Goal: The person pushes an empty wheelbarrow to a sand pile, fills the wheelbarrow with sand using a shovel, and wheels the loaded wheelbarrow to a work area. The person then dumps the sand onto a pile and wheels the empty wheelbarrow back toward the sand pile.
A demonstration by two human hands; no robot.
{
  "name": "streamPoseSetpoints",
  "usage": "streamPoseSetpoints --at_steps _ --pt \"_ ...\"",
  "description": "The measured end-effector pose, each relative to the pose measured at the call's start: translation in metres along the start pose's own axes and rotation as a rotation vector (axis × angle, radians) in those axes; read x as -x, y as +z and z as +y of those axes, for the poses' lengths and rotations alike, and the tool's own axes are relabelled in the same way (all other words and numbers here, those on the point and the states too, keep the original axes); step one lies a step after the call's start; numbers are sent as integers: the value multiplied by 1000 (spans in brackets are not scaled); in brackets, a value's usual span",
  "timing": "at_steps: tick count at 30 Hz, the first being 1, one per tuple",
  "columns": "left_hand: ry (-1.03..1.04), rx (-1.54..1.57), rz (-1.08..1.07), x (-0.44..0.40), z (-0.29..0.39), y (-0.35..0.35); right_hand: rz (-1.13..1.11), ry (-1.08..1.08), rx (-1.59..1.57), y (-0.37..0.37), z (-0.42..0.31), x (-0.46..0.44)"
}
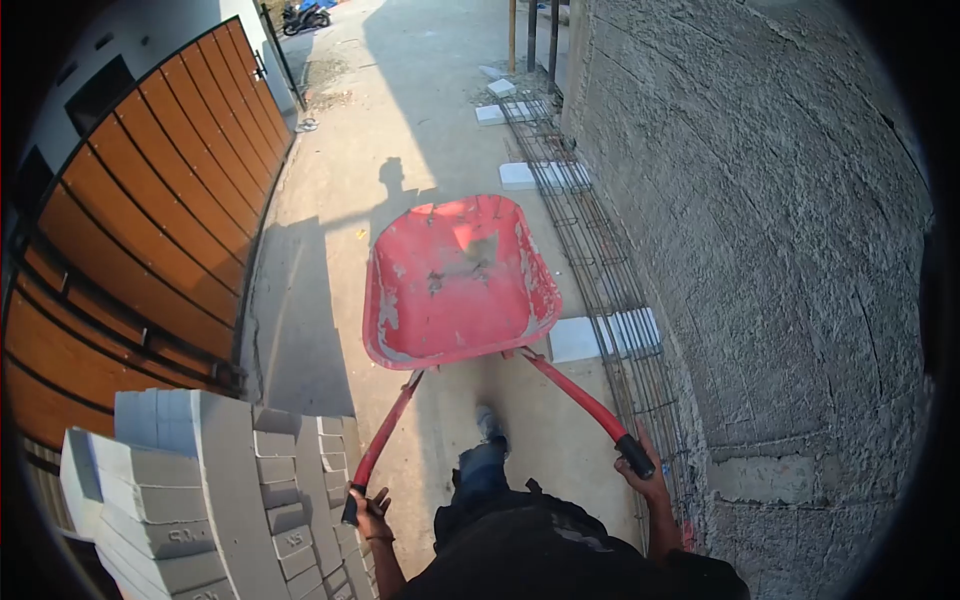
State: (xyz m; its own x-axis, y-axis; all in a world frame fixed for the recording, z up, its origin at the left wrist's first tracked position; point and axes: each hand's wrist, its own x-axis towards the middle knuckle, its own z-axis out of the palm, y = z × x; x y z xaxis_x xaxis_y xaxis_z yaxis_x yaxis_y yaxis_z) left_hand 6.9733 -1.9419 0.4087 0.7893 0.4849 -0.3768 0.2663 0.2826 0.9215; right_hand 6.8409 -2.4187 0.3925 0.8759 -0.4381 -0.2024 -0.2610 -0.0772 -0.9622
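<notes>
One red wheelbarrow (465,290), on the path (340,180) ahead | two handles (578,391): left hand (372,520), fingers curled round one; right hand (648,477), fingers curled round the other | one brown gate (165,210), one block stack (230,490) left | one wall (770,260) right

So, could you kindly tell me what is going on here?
A person has hold of a red wheelbarrow, which stands in front of them on a paved lane. The left hand is at the black grip of one handle, the right hand at the other. Pale blocks are stacked close on the left, before a brown gate. On the right, a steel bar cage lies alongside a rough wall.
</notes>
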Motion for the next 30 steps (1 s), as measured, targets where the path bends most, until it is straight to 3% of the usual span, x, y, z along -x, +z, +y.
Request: streamPoseSetpoints --at_steps 7,12,16,24,30 --pt "50 -79 -59 -141 67 182 -35 -56 33 30 -101 -231" --pt "12 -53 -52 -238 85 299 -55 -48 85 63 -119 -381" --pt "-41 -12 35 -318 86 392 -21 78 97 80 -128 -503" --pt "-47 13 35 -477 149 621 -56 -20 140 98 -225 -795" --pt "5 66 103 -607 164 776 -150 -87 312 123 -245 -997"
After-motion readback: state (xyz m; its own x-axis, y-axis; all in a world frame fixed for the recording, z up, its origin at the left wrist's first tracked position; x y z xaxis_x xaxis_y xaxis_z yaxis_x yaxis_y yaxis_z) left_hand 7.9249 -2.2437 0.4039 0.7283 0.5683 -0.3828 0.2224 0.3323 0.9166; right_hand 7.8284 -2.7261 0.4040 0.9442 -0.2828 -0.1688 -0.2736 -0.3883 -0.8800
